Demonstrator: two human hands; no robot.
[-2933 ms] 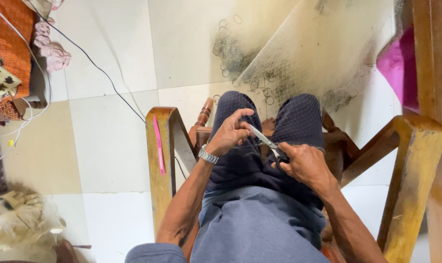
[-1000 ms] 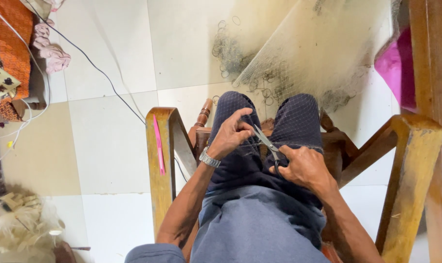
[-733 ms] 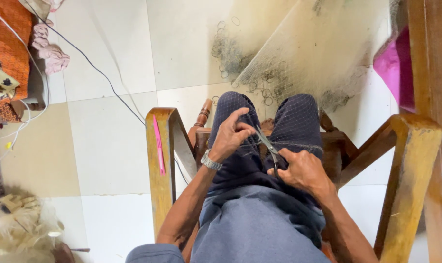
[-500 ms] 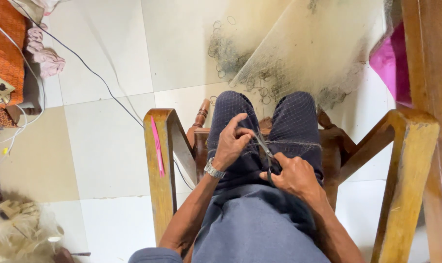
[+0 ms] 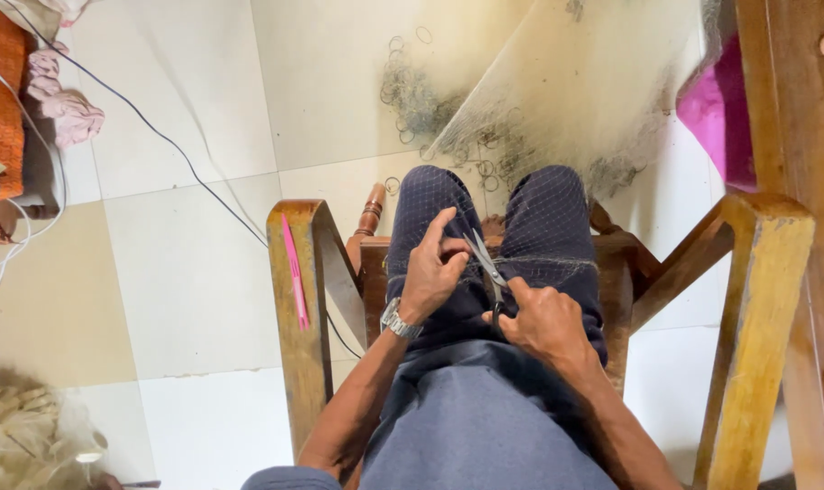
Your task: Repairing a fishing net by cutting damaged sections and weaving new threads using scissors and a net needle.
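At frame centre, the right hand point(image 5: 546, 322) is gripping a pair of scissors point(image 5: 486, 269) closed-fisted, blades parted and pointing up. The left hand point(image 5: 433, 269) is pinching the fishing net point(image 5: 557, 227) just beside the blades, the forefinger sticking out. The net is lying across both knees and spreading toward the upper right over the tiled floor point(image 5: 194, 272). How much trimming is finished I cannot tell; most of the net is lying beyond the wooden chair point(image 5: 757, 299).

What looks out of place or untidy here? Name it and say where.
Loose rings lie scattered on the tiled floor past the knees, at the net's lower edge. A dark cable trails across the tiles. A pink pen lies on the chair's left armrest. Both hands, left and right, work scissors on the lap.
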